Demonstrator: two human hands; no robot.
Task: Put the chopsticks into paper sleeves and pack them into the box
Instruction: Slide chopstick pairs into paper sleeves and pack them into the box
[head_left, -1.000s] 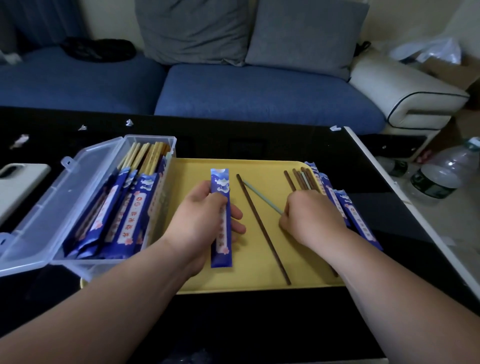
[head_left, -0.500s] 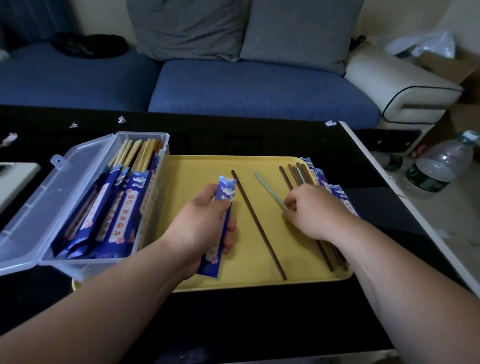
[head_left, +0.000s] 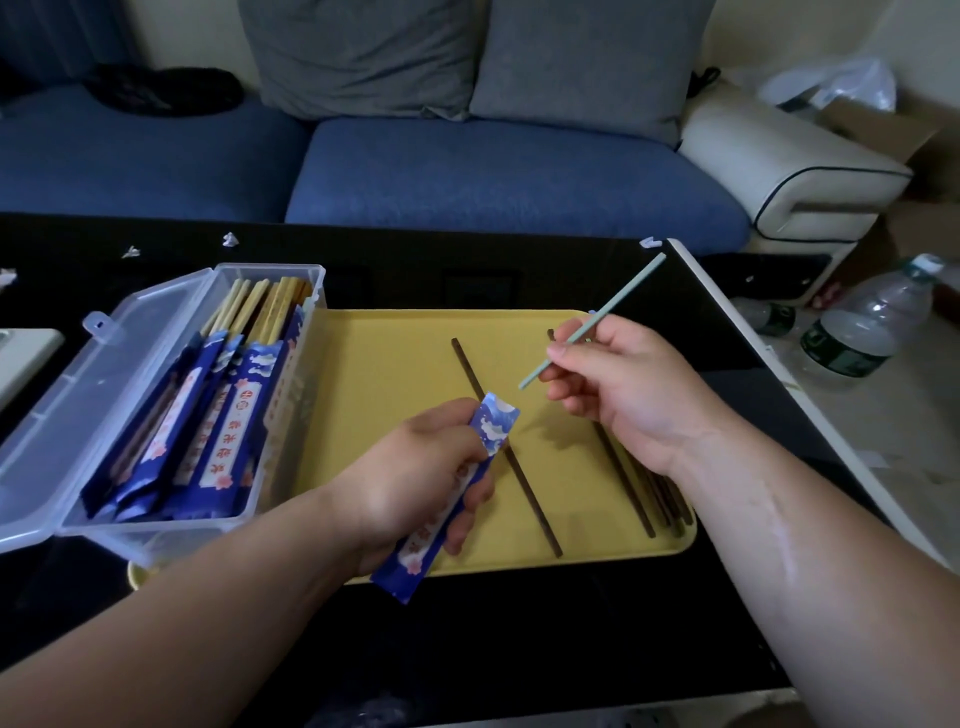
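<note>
Chopstick, pale green, pinched in right fingers; left fingers curl round blue sleeve.

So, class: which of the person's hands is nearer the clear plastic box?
Left. The left hand, holding a blue paper sleeve, is just right of the box; the right hand, pinching a pale green chopstick, is farther right over the yellow tray.

A single wide-angle camera, worn on the person's head, looks forward and down over a black counter at close range, left forearm and right forearm framed at the bottom corners. The clear box sits left, a yellow tray centre; a blue sofa fills the top, floor at right.
</note>
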